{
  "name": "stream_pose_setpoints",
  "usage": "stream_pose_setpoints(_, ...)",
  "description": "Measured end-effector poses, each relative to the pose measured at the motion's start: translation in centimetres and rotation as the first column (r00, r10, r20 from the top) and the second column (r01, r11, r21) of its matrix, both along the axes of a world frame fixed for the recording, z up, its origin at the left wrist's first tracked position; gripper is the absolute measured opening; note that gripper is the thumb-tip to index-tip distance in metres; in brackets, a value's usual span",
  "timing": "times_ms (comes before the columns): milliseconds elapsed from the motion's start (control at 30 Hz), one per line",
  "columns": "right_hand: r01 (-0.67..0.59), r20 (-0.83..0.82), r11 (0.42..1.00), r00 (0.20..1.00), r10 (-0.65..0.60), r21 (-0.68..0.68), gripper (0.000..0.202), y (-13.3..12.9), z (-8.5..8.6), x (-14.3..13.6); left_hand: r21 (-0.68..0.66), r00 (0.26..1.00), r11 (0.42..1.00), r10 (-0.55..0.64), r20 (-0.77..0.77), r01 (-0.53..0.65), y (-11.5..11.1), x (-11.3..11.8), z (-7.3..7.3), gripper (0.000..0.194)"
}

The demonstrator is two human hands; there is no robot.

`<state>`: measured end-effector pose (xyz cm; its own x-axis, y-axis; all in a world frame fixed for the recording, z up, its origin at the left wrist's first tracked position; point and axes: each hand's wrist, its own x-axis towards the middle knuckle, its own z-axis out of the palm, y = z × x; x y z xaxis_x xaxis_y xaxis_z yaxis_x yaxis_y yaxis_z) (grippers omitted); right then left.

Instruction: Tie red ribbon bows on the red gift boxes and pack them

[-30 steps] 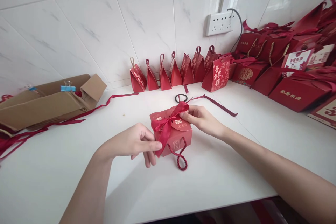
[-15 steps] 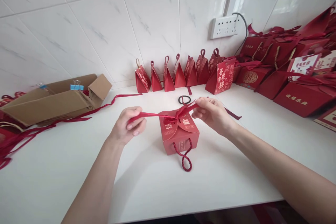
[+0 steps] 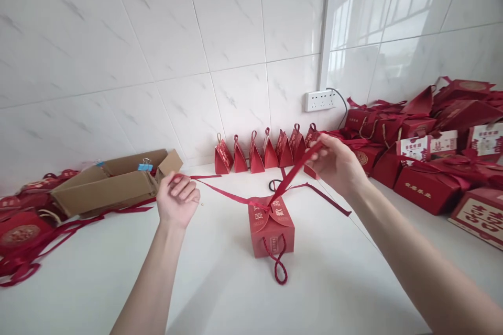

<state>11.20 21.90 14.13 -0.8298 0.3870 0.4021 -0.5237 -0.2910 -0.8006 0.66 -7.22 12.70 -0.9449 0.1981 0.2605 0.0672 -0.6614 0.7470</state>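
A red gift box (image 3: 274, 238) with gold characters stands upright on the white table, a twisted red rope handle (image 3: 281, 272) hanging from its near side. Red ribbon (image 3: 231, 197) comes out of the top of the box, where its two ends meet. Left of the box, my left hand (image 3: 178, 201) is closed on one ribbon end. Higher up and to the right, my right hand (image 3: 334, 162) pinches the other end, which rises steeply from the lid. Both hands are off the box itself. Whether the ribbon is knotted at the lid, I cannot tell.
Several small triangular red boxes (image 3: 257, 159) line the tiled wall, a black ring (image 3: 274, 185) in front. An open cardboard box (image 3: 106, 191) with blue clips and loose red ribbon (image 3: 58, 238) lie left. Red gift boxes (image 3: 426, 188) pile up right, below a power strip (image 3: 320, 100).
My hands have moved farther apart and pulled out longer lengths of ribbon, the right one rising. The bow-like gather on the lid has flattened. The view has tilted upward.
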Motion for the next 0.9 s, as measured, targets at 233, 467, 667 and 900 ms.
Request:
stream_pose_setpoints(233, -0.347, 0.292, 0.454, 0.937, 0.189, 0.821, 0.032, -2.2, 0.5, -0.7, -0.625, 0.91, 0.752, -0.086, -0.405, -0.207, 3.2, 2.2, -0.7, 0.029)
stream_pose_setpoints(467, -0.172, 0.168, -0.016, 0.974, -0.153, 0.985, 0.02, -4.8, -4.1, -0.4, -0.788, 0.603, 0.146, -0.566, -0.562, -0.598, 7.4, 5.3, -3.5, 0.015)
stream_pose_setpoints(667, -0.154, 0.134, -0.103, 0.975, -0.179, 0.983, 0.014, -5.9, -4.1, -0.7, -0.84, 0.662, 0.142, -0.553, -0.506, -0.523, 7.4, 4.7, -4.4, 0.011)
stream_pose_setpoints(900, -0.137, 0.138, 0.051, 0.99, -0.025, 0.989, 0.012, -4.4, -5.4, -1.5, -0.927, 0.771, 0.154, -0.518, -0.37, -0.341, 7.7, 4.8, -4.5, 0.004)
